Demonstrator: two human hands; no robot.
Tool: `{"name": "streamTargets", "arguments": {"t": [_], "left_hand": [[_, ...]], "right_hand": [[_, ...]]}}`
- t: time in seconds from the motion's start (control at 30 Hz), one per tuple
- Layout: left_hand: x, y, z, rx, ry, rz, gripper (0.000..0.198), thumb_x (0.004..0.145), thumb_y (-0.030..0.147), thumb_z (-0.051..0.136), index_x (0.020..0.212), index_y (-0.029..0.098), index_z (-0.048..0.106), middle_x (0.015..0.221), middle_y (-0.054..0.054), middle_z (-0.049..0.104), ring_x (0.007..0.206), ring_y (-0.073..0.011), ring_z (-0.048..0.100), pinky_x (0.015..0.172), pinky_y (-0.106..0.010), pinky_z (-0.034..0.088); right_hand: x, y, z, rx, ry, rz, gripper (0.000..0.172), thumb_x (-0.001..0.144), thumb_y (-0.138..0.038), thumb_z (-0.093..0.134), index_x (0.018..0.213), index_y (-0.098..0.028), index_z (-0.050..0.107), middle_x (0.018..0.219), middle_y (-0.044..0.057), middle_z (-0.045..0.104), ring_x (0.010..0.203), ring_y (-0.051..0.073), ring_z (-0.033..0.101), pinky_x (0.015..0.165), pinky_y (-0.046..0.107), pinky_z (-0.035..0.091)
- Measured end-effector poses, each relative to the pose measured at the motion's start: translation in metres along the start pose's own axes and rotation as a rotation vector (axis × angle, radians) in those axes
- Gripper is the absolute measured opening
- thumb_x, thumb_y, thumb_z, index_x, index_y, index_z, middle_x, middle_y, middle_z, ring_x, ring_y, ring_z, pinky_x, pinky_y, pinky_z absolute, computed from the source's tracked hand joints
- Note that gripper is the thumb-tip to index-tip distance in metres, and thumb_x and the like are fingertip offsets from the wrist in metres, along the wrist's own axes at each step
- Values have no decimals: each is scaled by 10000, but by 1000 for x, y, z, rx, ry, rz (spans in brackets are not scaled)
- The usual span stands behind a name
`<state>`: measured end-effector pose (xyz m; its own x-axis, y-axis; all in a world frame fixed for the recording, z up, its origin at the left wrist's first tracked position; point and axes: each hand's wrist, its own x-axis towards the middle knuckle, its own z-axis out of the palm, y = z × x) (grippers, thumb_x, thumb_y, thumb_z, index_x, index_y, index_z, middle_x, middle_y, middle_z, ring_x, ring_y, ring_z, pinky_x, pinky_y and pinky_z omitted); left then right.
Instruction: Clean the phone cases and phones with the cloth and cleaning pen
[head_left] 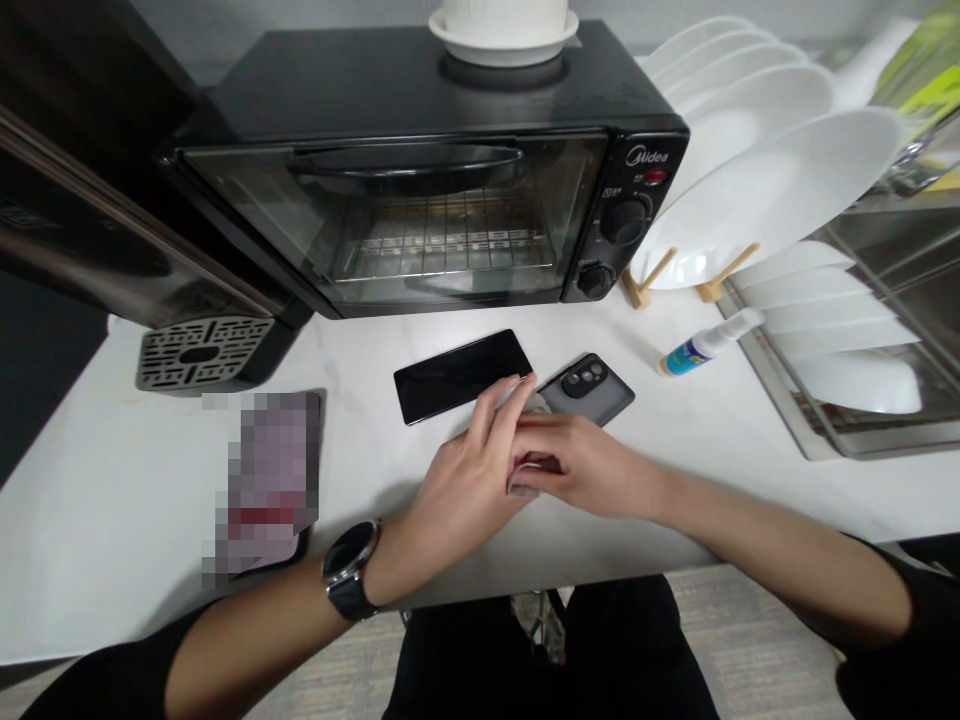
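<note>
My left hand (472, 475), with a watch (350, 568) on its wrist, reaches over the counter with its index and middle fingers stretched out. Against it, my right hand (581, 465) has its fingers closed on a small grey cloth (523, 488), most of which is hidden between the hands. Just beyond my left fingertips lies a black phone (461, 377), screen up. A grey phone case (604, 397) with a camera section lies beyond my right hand, partly covered by it; whether a phone is inside I cannot tell.
A black toaster oven (397, 220) stands behind, with a white pot saucer (502, 40) on top. At right are a spray bottle (709, 343), white plates (780, 190) and a dish rack (821, 445). A blurred-out flat item (274, 470) and a drip tray (206, 355) are at left.
</note>
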<state>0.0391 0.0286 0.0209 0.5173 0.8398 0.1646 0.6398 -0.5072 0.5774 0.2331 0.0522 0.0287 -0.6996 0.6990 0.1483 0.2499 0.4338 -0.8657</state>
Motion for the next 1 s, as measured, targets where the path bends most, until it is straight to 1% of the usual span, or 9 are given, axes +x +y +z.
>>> {"name": "streamTargets", "arguments": {"t": [0.07,0.17,0.3,0.43,0.57,0.7,0.8,0.9,1.0], "left_hand": [[1,1,-1,-1,-10,6,1177,819,155,853,1698,299,84,1663,-178,388,1532,-364,479,1108,-488,615],[1,3,-3,-1,-17,-3,1166,822,235,892,1690,297,115,1671,-174,383,1533,-367,473,1132,-507,597],[0,5,-4,7,-26,-13,1190,804,296,930,1686,270,133,1673,-177,380,1512,-352,496,1151,-493,584],[0,4,-4,7,-23,-18,1191,801,282,932,1687,271,136,1670,-163,386,1501,-332,510,1149,-473,589],[1,5,-4,19,-23,-12,1195,789,272,942,1682,249,148,1674,-167,386,1517,-326,492,1144,-451,596],[2,6,-5,26,-14,-8,1204,793,279,941,1687,261,134,1682,-168,384,1535,-336,470,1151,-463,590],[1,6,-4,10,-9,-7,1206,812,277,927,1697,288,109,1681,-166,387,1541,-350,463,1152,-482,587],[1,5,-2,-10,6,-2,1205,835,283,909,1706,320,76,1682,-168,387,1547,-367,455,1168,-513,570],[1,4,0,-14,21,-4,1268,810,290,930,1712,321,40,1693,-178,372,1563,-370,431,1186,-517,555]], "right_hand": [[-4,-4,-11,3,-63,61,185,901,-33,715,879,-209,662,935,-9,727,846,142,665,776,270,475],[-13,-5,-36,-116,-74,224,187,883,-39,709,846,-211,648,849,-29,692,747,129,624,705,263,434],[-22,0,-61,-371,31,372,130,920,-95,674,930,-221,646,889,-10,662,745,143,600,688,277,404],[-24,8,-68,-563,115,416,126,937,-127,635,1013,-225,654,1017,32,666,788,170,614,711,299,420],[-25,16,-72,-643,212,452,136,917,-102,603,956,-219,661,942,37,691,742,184,611,687,308,415],[-21,20,-67,-681,351,456,95,934,-141,617,990,-206,658,964,67,735,801,232,667,713,330,440],[-13,19,-51,-706,419,422,86,955,-153,615,1013,-201,656,986,85,749,842,261,693,723,343,450],[-3,15,-28,-625,397,305,53,995,-182,610,1006,-206,656,980,81,739,862,253,696,746,340,471],[3,10,-7,-489,310,144,67,1021,-179,600,1007,-203,661,1038,89,735,958,244,699,823,337,497]]}}
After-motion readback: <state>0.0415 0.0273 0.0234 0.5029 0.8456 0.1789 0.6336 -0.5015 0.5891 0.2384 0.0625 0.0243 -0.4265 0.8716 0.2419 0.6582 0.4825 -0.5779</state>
